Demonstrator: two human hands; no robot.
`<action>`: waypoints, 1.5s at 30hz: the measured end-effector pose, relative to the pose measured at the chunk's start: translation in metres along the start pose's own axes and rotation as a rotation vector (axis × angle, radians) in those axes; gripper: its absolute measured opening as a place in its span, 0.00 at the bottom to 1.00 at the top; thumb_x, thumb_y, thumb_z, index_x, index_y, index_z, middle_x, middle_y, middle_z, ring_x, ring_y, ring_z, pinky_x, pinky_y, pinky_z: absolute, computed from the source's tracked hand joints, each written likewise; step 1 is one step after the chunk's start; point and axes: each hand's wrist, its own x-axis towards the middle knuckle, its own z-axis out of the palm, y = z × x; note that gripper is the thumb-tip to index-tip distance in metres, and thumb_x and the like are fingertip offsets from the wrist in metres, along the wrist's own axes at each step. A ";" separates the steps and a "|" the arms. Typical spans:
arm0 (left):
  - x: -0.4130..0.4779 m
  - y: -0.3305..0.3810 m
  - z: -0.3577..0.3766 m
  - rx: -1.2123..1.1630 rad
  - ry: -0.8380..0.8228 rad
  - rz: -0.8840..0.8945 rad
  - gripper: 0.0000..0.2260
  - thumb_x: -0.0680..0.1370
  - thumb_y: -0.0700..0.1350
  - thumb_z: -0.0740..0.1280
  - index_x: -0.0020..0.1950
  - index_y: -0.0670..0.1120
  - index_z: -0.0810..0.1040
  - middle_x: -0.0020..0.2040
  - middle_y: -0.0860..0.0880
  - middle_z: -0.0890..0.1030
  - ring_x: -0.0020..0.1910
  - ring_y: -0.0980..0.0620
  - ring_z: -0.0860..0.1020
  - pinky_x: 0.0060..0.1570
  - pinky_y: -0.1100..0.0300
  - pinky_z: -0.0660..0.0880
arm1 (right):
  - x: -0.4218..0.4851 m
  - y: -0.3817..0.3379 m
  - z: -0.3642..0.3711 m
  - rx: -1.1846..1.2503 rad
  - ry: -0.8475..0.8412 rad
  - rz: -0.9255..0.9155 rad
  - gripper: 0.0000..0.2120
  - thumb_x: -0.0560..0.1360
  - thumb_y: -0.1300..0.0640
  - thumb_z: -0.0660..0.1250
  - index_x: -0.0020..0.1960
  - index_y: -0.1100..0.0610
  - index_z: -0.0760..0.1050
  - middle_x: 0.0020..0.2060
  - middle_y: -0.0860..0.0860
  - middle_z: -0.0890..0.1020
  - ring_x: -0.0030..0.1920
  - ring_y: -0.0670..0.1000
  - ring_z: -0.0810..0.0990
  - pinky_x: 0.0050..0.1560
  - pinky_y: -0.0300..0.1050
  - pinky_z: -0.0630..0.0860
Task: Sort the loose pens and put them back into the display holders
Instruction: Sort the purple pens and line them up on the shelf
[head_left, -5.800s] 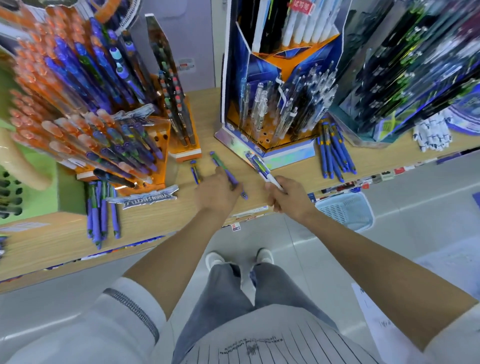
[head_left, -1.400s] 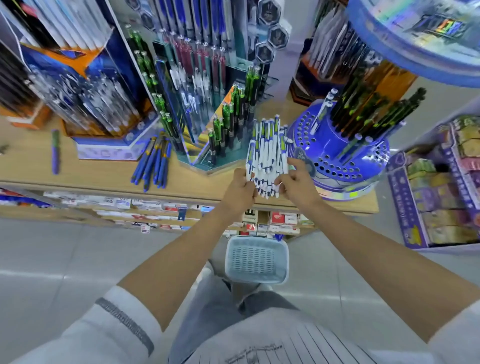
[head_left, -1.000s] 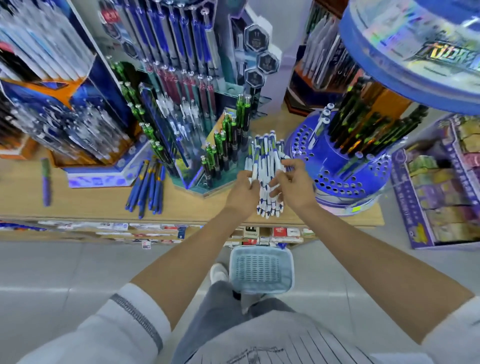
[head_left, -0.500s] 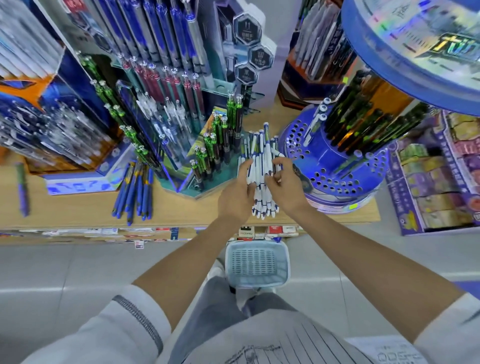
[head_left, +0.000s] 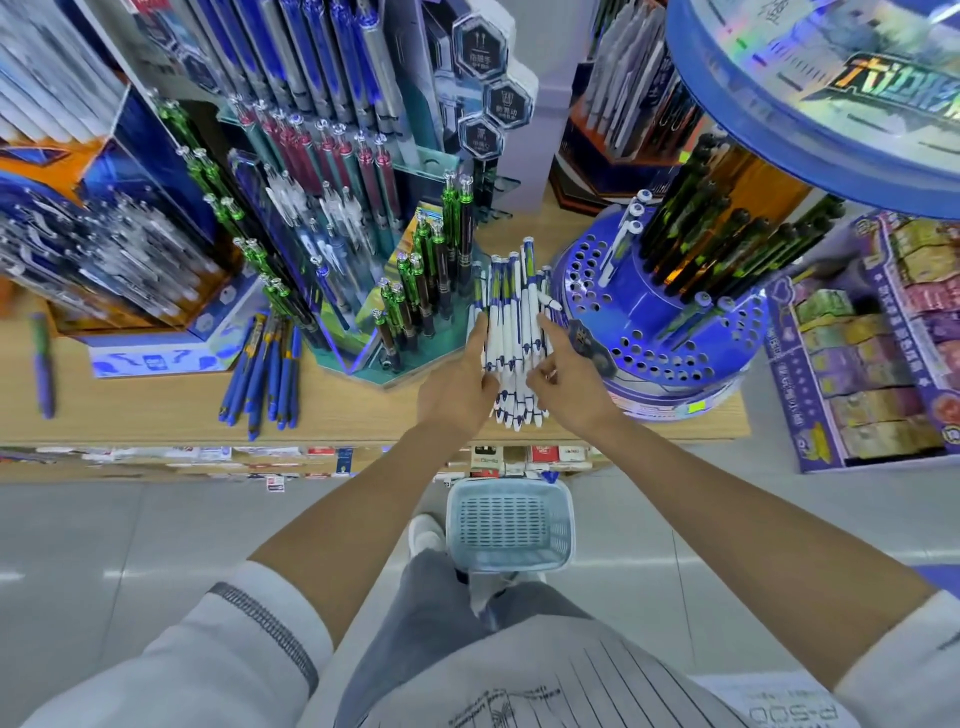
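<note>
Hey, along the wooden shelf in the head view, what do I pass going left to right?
Lone purple pen → heap of blue pens → left hand → bundle of white pens → right hand → round blue holder → purple box.

One head-worn wide-angle view looks steeply down, close over the shelf (head_left: 363, 415).
</note>
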 end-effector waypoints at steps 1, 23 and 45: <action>-0.001 -0.001 0.000 0.004 0.010 0.008 0.33 0.81 0.44 0.59 0.79 0.54 0.43 0.30 0.48 0.71 0.29 0.48 0.71 0.29 0.56 0.65 | -0.001 0.000 -0.001 0.001 0.011 -0.004 0.33 0.78 0.63 0.63 0.78 0.50 0.52 0.35 0.49 0.75 0.34 0.48 0.75 0.50 0.53 0.79; -0.119 -0.201 -0.049 0.137 0.365 -0.310 0.26 0.76 0.50 0.65 0.71 0.42 0.67 0.73 0.38 0.65 0.72 0.38 0.62 0.66 0.43 0.64 | -0.046 -0.059 0.149 -0.471 -0.293 -0.437 0.27 0.74 0.52 0.69 0.71 0.55 0.68 0.74 0.57 0.65 0.71 0.58 0.65 0.69 0.53 0.63; -0.160 -0.479 -0.216 0.061 0.176 -0.152 0.27 0.78 0.45 0.62 0.76 0.47 0.61 0.78 0.44 0.57 0.77 0.42 0.53 0.72 0.49 0.55 | -0.002 -0.283 0.424 -0.410 -0.245 -0.570 0.19 0.73 0.65 0.66 0.64 0.61 0.73 0.62 0.59 0.72 0.64 0.58 0.71 0.60 0.50 0.70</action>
